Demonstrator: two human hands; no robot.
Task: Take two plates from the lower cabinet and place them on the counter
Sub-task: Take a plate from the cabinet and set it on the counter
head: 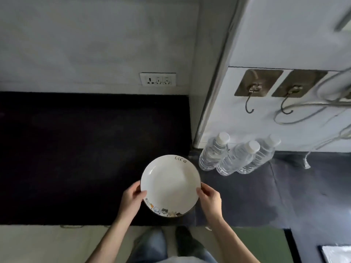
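Note:
A white plate (171, 184) with a dark rim, the word "life" at its far edge and small pictures along its near edge sits over the black counter (76, 158), near the front edge. My left hand (132, 201) grips its left rim and my right hand (209, 201) grips its right rim. I cannot tell whether the plate rests on the counter or hangs just above it. A second plate under it may be there, but I cannot see one. The lower cabinet is out of view.
Three clear water bottles (235, 156) with white caps stand just right of the plate. A wall socket (158, 79) sits on the back wall. Two hooks (252, 92) and hanging wire utensils are on the right wall. A white item (336, 253) lies at the bottom right.

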